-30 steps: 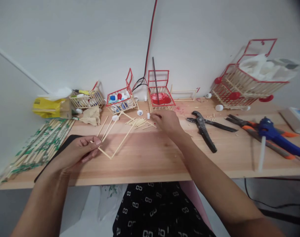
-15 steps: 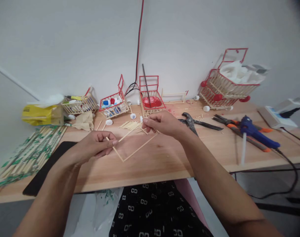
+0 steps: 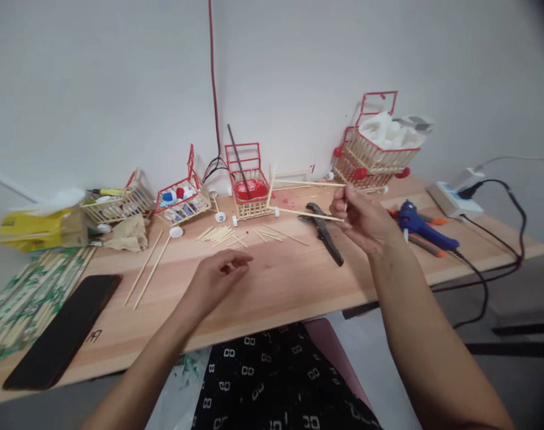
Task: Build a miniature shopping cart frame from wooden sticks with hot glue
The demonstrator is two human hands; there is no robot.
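Observation:
Raised over the right half of the table, my right hand [image 3: 363,218] is closed on one end of a four-sided frame made of thin wooden sticks [image 3: 301,212]. The frame points left, in front of the small carts. My left hand [image 3: 222,275] hovers above the wooden table, palm inward, fingers loosely bent and apart from the thumb, with nothing in it. Beyond it lie a heap of short cut sticks [image 3: 214,235] and several loose ones. Black-handled pliers [image 3: 323,233] rest on the table below the frame.
Along the wall stand model shopping carts of sticks, one with a red bowl [image 3: 249,190], another with white tissue [image 3: 390,131]. On the right are a blue glue gun [image 3: 415,222] and a power strip [image 3: 455,200]. Wrapped chopsticks [image 3: 30,298] and a black phone [image 3: 61,334] lie left.
My left hand has let go of the stick frame. My right hand has carried the frame up and to the right. The view has also turned rightward.

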